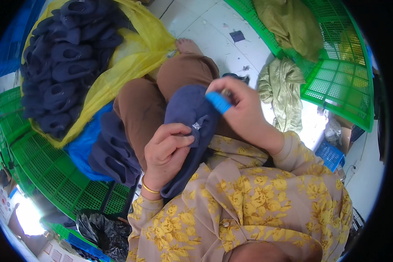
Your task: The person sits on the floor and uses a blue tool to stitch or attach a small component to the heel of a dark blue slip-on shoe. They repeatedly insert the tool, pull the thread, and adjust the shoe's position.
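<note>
Across my lap lies a navy fleece piece (188, 107), shaped like a hood or cap, with a rounded end and a small pale tag or thread bit on it. Folded fingers of my left hand (168, 150) grip its near left side, beside the pale bit. My right hand (244, 109) is raised at the piece's upper right edge, thumb and fingers curled together. A bright blue piece (218, 102) shows at those fingertips, with something small and metallic behind it; its kind is not clear, nor is whether it touches the fleece.
At the left, a yellow plastic bag (91, 98) holds many similar navy pieces (72, 56). More navy pieces (113, 150) lie beside my leg on blue plastic. Green mesh baskets (52, 170) stand on both sides. An olive cloth (281, 87) hangs at the right; a black bag (102, 229) sits lower left.
</note>
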{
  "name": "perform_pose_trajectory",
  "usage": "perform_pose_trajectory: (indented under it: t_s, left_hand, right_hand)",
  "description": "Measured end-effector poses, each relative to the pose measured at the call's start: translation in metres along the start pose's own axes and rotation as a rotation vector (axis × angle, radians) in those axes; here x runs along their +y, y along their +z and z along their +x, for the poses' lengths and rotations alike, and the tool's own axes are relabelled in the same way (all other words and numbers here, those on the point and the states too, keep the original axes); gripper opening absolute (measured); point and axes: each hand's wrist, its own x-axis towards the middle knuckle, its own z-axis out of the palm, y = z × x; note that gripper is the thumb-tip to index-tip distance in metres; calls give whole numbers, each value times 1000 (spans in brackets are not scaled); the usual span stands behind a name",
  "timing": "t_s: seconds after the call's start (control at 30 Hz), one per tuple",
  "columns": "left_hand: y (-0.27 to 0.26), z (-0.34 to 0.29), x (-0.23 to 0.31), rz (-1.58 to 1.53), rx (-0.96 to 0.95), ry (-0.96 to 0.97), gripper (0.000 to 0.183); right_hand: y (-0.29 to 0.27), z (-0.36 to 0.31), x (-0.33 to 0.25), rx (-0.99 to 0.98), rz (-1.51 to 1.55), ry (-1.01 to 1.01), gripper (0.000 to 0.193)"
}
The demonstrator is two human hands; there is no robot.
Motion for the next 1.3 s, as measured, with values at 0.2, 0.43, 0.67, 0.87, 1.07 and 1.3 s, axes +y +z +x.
perform_pose_trajectory:
  t_s: [0.2,0.43,0.67,0.87,1.07,1.3]
  left_hand:
    - [4,4,-1,-17,67,-134,21]
    - [-8,35,20,405,-239,-225,24]
    - [1,24,18,376,-243,35,17]
    - [10,15,21,625,-206,277,15]
    - [13,12,20,678,-177,332,16]
    - [15,9,15,663,-110,373,21]
  right_hand:
    - [-1,15,-5,-119,-161,-175,31]
    - [8,14,13,-158,-262,-129,34]
    - [14,9,15,-116,-83,-53,30]
    - [17,8,22,-86,12,-19,29]
    - [10,11,22,-153,47,-3,32]
    - [7,9,25,-190,126,-33,35]
